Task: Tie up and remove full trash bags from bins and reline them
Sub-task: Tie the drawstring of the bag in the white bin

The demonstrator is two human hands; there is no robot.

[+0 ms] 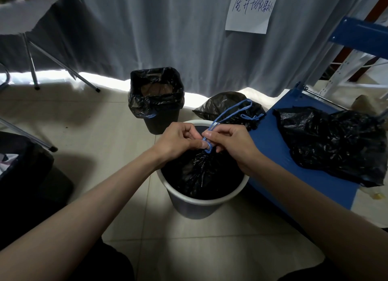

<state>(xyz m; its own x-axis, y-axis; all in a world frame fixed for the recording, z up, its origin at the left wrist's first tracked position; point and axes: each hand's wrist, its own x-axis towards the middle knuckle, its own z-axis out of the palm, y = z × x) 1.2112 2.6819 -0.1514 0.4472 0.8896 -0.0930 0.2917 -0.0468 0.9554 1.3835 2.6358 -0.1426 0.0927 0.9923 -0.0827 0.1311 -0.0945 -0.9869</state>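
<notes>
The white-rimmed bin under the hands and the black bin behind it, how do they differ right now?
The white-rimmed bin stands nearer; the black bin stands farther back by the curtain. The white-rimmed bin's bag is gathered shut, its blue drawstring gripped by the left hand and right hand; the black bin's liner hangs open, folded over the rim, untouched. Both hold black plastic bags and stand on the tiled floor.

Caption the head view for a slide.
Both hands, left and right, knot the blue drawstring of a black trash bag inside a white-rimmed bin.
</notes>
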